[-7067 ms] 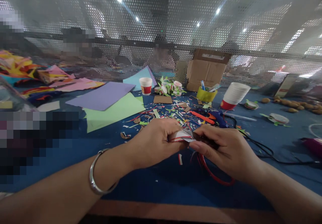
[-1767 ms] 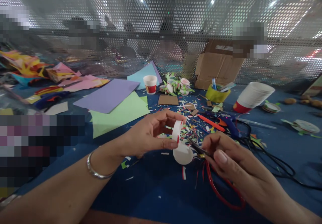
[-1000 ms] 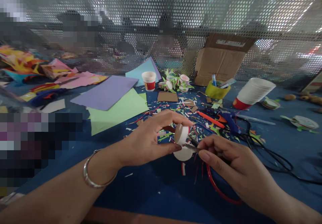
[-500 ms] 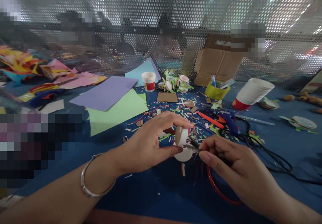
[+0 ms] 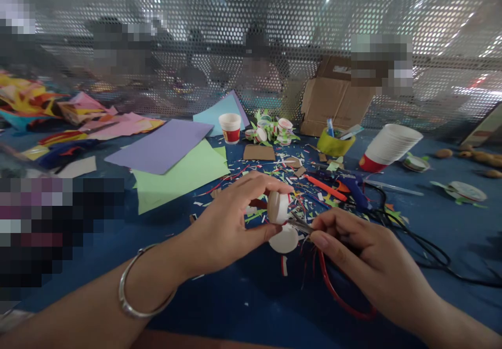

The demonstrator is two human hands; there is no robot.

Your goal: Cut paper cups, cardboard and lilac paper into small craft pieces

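Observation:
My left hand (image 5: 231,218) pinches a small cut-down paper cup bottom (image 5: 277,207) between thumb and fingers, held on its side above the blue table (image 5: 243,297). My right hand (image 5: 353,244) grips red-handled scissors (image 5: 333,286), whose blade tips touch the cup's rim. A white round paper piece (image 5: 284,239) sits just under the cup bottom, below my left thumb. Red and white paper scraps (image 5: 290,182) litter the table behind my hands.
Purple (image 5: 160,145) and green (image 5: 180,174) paper sheets lie at the left. A small cup (image 5: 230,128), finished cup pieces (image 5: 270,129), a yellow tape roll (image 5: 333,142), a stack of cups (image 5: 388,145), a glue gun (image 5: 355,187) with black cord and a cardboard box (image 5: 333,101) stand behind. A perforated screen closes the back.
The cup piece has been cut lower and turned in my left hand over the frames. The scissors have stayed at its rim while my right hand shifted slightly.

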